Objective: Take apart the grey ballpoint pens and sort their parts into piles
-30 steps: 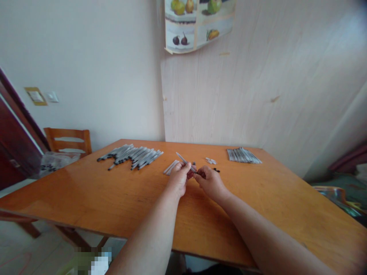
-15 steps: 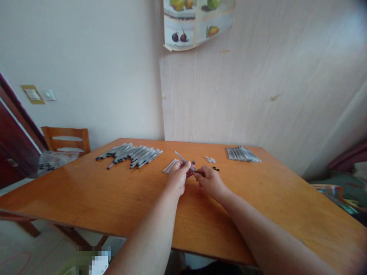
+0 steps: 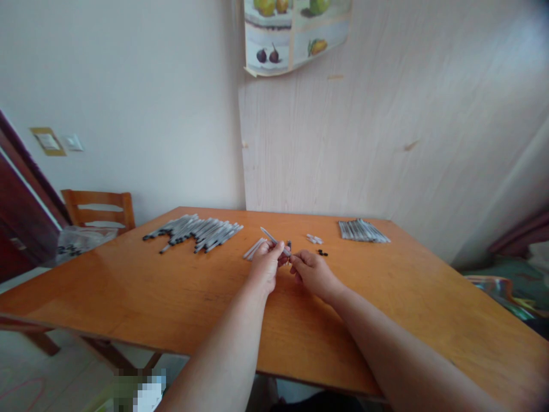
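Note:
My left hand is closed round a slim pen whose pale pointed end slants up to the left. At the pen's lower right end, the thumb and fingers of my right hand are pinched together. Whether a small part sits in that pinch is hidden by the fingers. Just beyond my left hand, a few clear pen tubes lie on the table. Small white pieces and small black pieces lie beyond my right hand.
A wide pile of clear pens with black ends spreads over the left of the wooden table. A neat row of pens lies at the back right. A wooden chair and a plastic bag stand at the left.
My right fingers have drawn in tighter at the pen's lower end, and the dark piece seen between them is now mostly hidden. My left hand has barely moved.

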Demonstrator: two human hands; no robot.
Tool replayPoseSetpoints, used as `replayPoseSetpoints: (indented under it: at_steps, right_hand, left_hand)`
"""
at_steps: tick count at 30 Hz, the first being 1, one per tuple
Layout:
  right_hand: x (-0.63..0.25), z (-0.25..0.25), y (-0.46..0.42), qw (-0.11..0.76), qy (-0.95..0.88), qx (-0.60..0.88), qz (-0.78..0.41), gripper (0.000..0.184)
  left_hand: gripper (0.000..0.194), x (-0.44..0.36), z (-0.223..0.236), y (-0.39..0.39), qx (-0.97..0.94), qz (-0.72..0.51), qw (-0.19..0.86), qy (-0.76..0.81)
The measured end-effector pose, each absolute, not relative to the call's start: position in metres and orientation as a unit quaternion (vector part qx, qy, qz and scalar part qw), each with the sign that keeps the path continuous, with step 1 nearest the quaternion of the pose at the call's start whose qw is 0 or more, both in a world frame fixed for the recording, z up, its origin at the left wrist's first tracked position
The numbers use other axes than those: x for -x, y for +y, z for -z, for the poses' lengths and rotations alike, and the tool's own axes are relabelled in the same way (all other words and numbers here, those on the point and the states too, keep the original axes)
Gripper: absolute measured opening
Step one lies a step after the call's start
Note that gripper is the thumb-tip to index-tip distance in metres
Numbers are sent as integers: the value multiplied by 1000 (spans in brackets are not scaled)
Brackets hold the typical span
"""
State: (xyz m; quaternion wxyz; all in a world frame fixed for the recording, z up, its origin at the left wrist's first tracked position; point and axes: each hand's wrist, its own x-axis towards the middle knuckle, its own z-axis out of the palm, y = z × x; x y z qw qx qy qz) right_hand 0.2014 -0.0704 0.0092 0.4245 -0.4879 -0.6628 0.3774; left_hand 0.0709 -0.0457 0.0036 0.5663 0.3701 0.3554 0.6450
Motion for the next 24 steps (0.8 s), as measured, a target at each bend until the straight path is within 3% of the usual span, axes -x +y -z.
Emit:
replayPoseSetpoints:
  at_steps: [4,15,24]
  right_hand:
    - [-202,-5,-66,439,-662,497,-350,20]
    - [-209,2,-56,460,-667,513,-286,19]
    - [-204,0,-61,468,-634,496,-364,26]
  left_hand:
    - [33,-71,-4,-47,-373,-644,560,363]
    - [29,-72,-5,-51,-404,-620,578,344]
    - [29,-72,-6,-49,-372,-641,577,343]
